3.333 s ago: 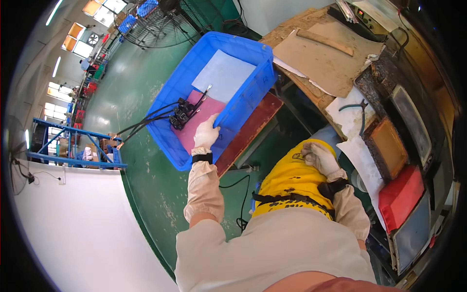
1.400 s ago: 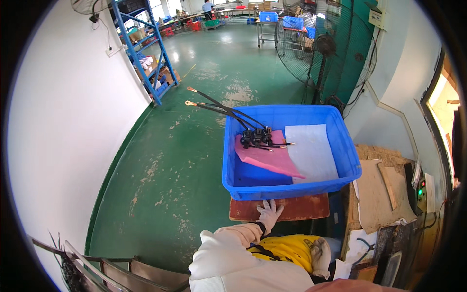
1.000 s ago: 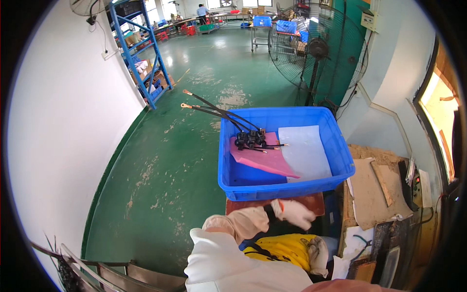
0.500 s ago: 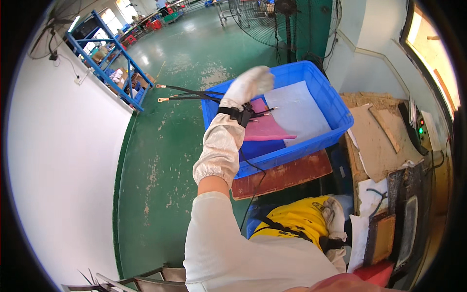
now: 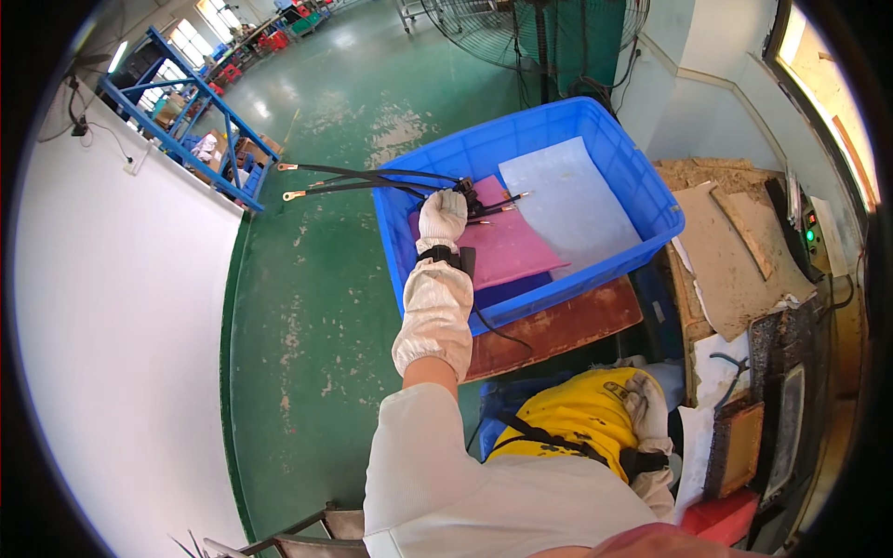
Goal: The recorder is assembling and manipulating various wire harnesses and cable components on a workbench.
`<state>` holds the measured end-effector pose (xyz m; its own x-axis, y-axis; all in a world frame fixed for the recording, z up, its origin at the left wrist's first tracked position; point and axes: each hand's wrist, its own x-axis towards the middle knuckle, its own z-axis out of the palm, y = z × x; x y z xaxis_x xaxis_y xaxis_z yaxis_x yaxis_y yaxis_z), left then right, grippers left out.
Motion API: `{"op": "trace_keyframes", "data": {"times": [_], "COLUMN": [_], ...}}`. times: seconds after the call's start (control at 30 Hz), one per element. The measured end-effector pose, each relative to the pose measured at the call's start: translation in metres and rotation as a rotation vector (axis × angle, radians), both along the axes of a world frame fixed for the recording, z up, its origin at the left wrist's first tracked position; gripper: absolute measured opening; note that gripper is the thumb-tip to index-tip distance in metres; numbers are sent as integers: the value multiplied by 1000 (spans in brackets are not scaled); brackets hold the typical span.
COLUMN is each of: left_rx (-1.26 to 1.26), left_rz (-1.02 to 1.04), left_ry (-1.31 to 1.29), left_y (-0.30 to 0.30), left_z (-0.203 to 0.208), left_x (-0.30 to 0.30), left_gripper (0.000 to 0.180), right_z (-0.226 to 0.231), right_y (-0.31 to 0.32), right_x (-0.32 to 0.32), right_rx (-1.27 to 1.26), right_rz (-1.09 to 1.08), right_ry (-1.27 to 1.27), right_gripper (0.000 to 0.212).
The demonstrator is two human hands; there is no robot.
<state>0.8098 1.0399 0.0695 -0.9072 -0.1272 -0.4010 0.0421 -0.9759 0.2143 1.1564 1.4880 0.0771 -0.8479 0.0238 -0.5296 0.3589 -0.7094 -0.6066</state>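
My left hand, in a whitish work glove, is closed at a bundle of black cables with copper ring lugs. The cables lie across the left rim of a blue plastic crate, with their lug ends jutting out past it. Their other ends, with small copper tips, rest over a pink foam sheet inside. Beside that sheet lies a pale white-blue one. Low on the right, my gloved right hand is against yellow cloth on my lap; its fingers are partly hidden.
Beneath the crate is a reddish-brown board. On the right, a worn bench bears cardboard, pliers and a control box with green lights. A large fan stands behind; a blue rack stands far left.
My left hand has come back toward me and down, from above the crate to the cable bundle. The view has shifted slightly; the cables appear to lie as before.
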Motion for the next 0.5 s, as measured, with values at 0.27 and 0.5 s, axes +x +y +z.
{"op": "trace_keyframes", "data": {"times": [0.27,0.5], "left_rx": [-47,-147], "left_rz": [19,-49], "left_ry": [2,50], "left_y": [-15,24], "left_z": [-44,-6], "left_x": [14,15], "left_gripper": [15,29], "right_z": [3,8], "right_y": [-5,-3], "right_x": [-3,-7], "right_rx": [21,-27], "right_rz": [23,11], "right_ry": [-55,-17], "right_gripper": [27,29]}}
